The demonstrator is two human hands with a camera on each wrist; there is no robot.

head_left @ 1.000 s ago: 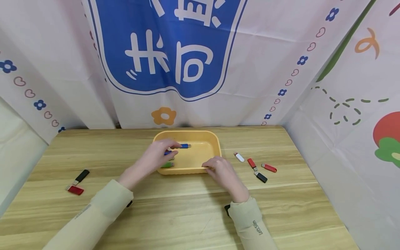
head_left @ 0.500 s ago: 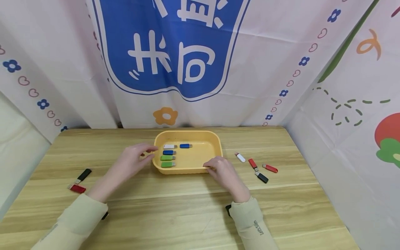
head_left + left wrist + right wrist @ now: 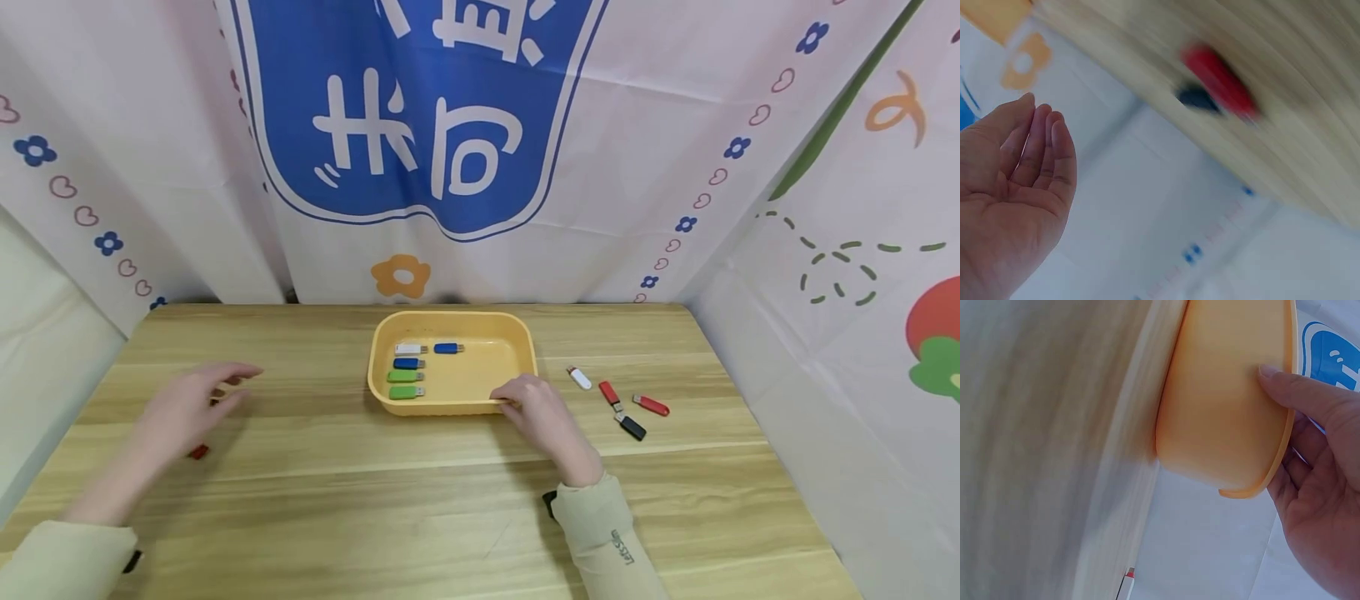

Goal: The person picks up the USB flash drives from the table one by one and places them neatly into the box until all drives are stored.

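Note:
My right hand [image 3: 543, 425] pinches the front rim of a yellow plastic tray [image 3: 442, 408], near its right corner. In the right wrist view the thumb presses the tray's outer wall [image 3: 1222, 400], with the fingers behind the rim. Inside the tray, at its left, lie a white USB stick [image 3: 410, 349], two blue ones [image 3: 408, 363] and two green ones [image 3: 407, 392]. My left hand [image 3: 180, 412], fingers loosely bent and holding nothing, is above the table's left side. Below it, a red USB stick [image 3: 1221, 78] and a black one [image 3: 1197, 98] show blurred in the left wrist view.
Right of the tray lie a white USB stick [image 3: 580, 378], two red ones [image 3: 651, 405] and a black one [image 3: 632, 427]. A printed cloth [image 3: 600, 167] hangs right behind the wooden table [image 3: 420, 517], with more cloth at both sides.
My left hand has left the tray, moving left across the table to above the red and black USB sticks, uncovering those in the tray. The right hand has stayed on the rim.

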